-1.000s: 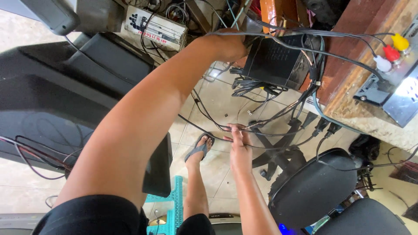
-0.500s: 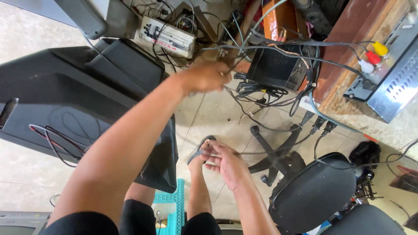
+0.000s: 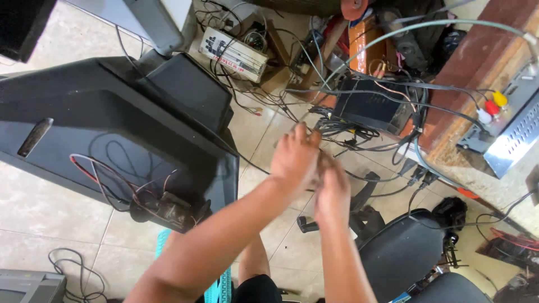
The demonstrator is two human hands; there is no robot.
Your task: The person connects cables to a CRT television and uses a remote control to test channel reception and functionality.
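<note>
Head view: the left hand and the right hand met at the centre of the frame, touching, the left slightly higher and farther out; motion blur hid whether either pinched anything, so I cannot tell their grip, though the left fingers looked loosely curled; the tangle of thin black cables lay just beyond at about one o'clock from the hands, its strands running roughly nine to three toward the black box; the left hand was the nearer; the flat black television back lay at nine o'clock, the black office chair at five o'clock.
</note>
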